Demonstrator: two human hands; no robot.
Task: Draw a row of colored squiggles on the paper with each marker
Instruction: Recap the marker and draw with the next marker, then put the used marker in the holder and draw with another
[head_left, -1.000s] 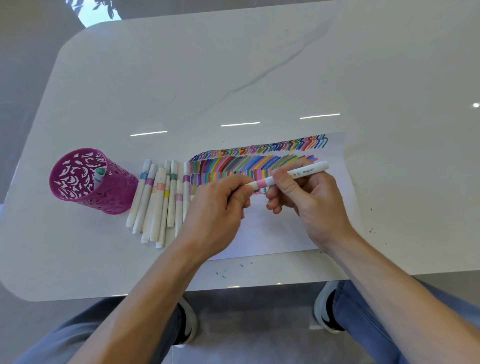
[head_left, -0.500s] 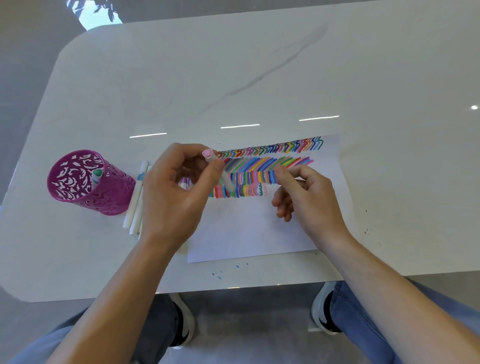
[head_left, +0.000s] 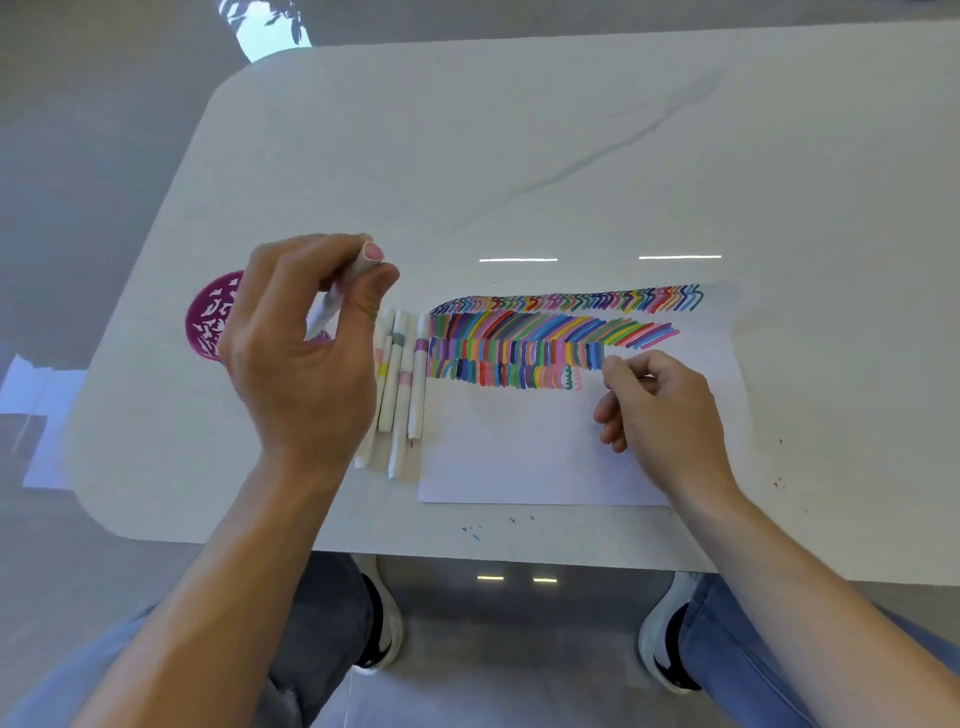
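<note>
My left hand grips a white marker with a pink end, lifted above the table between the purple cup and the loose markers. My right hand rests on the white paper with its fingers loosely curled, and I see nothing in it. Its fingertips lie just right of the lowest row of colored squiggles, which ends in a green and a pink squiggle. Several fuller colored rows fill the paper's top.
A row of white markers lies on the table along the paper's left edge. The purple perforated cup stands left of them, partly hidden by my left hand. Small ink specks dot the white marble table near its front edge.
The marker passed from my right hand to my left, which carried it leftward from over the paper to above the loose markers and the cup. My right hand stayed on the paper.
</note>
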